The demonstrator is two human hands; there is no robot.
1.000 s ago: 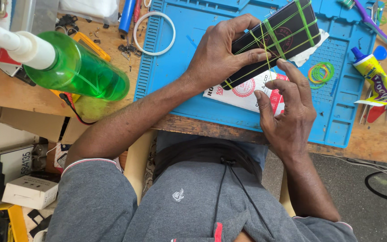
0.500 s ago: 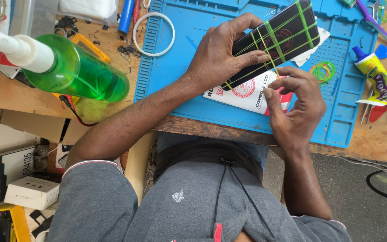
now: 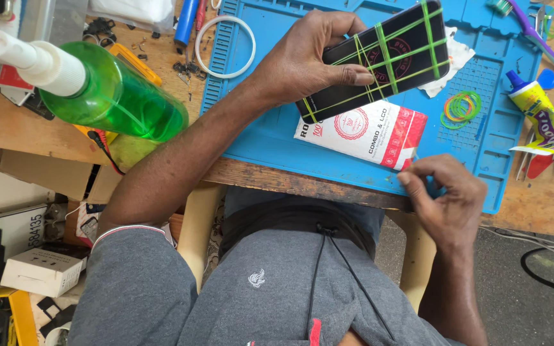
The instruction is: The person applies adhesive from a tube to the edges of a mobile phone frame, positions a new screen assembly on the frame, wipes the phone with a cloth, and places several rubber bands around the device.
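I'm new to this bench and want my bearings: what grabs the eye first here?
The left hand grips a black phone bound with green rubber bands over the blue silicone work mat. At far left lies a green plastic spray bottle. The right hand hangs by the mat's near edge.

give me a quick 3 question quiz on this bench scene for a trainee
1. True or false: the left hand holds the black phone above the blue mat.
2. What is wrapped around the phone?
A. green rubber bands
B. red tape
C. white string
3. Fill in: the right hand is at the near edge of the mat, just below the white and red ____.

Key
1. True. The fingers curl round the phone's end.
2. A. Several bands cross its dark face; loose ones lie on the mat to its right.
3. Box. The hand's fingers are pinched together; whether they hold anything cannot be told.
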